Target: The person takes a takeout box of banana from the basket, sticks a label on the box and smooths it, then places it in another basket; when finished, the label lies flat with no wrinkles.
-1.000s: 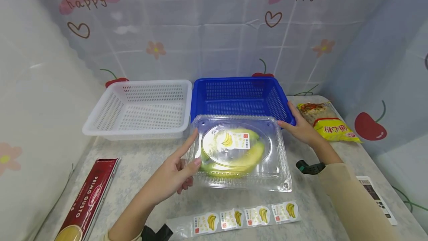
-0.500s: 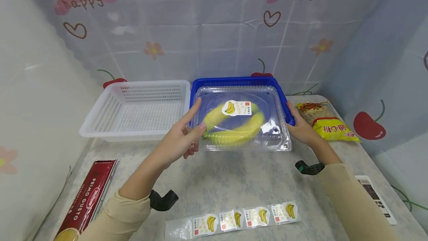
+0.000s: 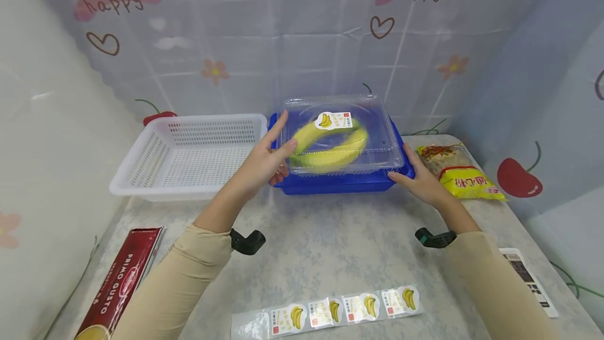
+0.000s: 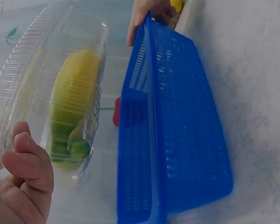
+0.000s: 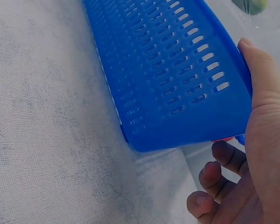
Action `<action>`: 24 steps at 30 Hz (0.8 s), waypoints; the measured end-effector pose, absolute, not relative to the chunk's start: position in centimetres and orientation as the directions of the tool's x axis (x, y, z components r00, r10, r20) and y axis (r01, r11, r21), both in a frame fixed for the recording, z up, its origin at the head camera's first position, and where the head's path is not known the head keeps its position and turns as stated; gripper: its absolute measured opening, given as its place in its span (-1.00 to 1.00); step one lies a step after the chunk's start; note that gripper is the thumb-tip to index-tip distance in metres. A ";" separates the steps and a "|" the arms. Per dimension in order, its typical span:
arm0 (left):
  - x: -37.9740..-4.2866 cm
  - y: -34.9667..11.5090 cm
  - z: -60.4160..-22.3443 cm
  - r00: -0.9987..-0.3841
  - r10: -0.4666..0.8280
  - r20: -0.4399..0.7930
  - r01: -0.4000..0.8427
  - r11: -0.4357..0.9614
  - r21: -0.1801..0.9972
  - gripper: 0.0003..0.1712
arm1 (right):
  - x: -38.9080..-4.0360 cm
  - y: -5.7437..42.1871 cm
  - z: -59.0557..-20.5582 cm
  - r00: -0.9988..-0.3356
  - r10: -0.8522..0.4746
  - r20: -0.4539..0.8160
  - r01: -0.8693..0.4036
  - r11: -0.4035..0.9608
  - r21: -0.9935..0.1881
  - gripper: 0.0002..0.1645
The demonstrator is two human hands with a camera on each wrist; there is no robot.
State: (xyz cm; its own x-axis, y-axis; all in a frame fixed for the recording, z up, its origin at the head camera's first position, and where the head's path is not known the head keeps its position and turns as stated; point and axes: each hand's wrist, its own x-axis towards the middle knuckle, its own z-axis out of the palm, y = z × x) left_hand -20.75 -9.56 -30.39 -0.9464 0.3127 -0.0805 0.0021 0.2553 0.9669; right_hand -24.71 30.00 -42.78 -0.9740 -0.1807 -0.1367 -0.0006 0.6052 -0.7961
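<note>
My left hand grips the left edge of a clear plastic clamshell container. Inside lie yellow-green bananas, and a banana label is stuck on the lid. The container hovers over the blue basket, tilted; in the left wrist view a gap separates it from the basket rim. My right hand holds the basket's front right corner. The right wrist view shows the thumb on the rim and the other fingers loosely curled outside. Much of the basket's inside is hidden beneath the container.
A white basket stands left of the blue one. At the right lies a yellow food packet, and a white printed card is nearer. A red pasta pack lies front left; a strip of banana stickers lies in front.
My left hand has carried the banana container away from me and up, from in front of the blue basket to above it. My right hand stays at the basket's corner.
</note>
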 end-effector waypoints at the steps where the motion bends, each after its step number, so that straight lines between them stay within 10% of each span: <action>1: -21.1 -9.5 -30.5 -0.949 0.306 -0.081 0.001 0.259 0.966 -0.29 | -24.7 30.0 -42.8 -0.974 -0.178 -0.140 0.003 0.608 -0.794 0.23; 24: -27.4 -7.1 -35.6 -0.953 0.248 -0.174 -0.094 0.304 0.948 -0.23 | -24.6 29.8 -42.8 -0.979 -0.155 -0.131 0.007 0.620 -0.785 0.24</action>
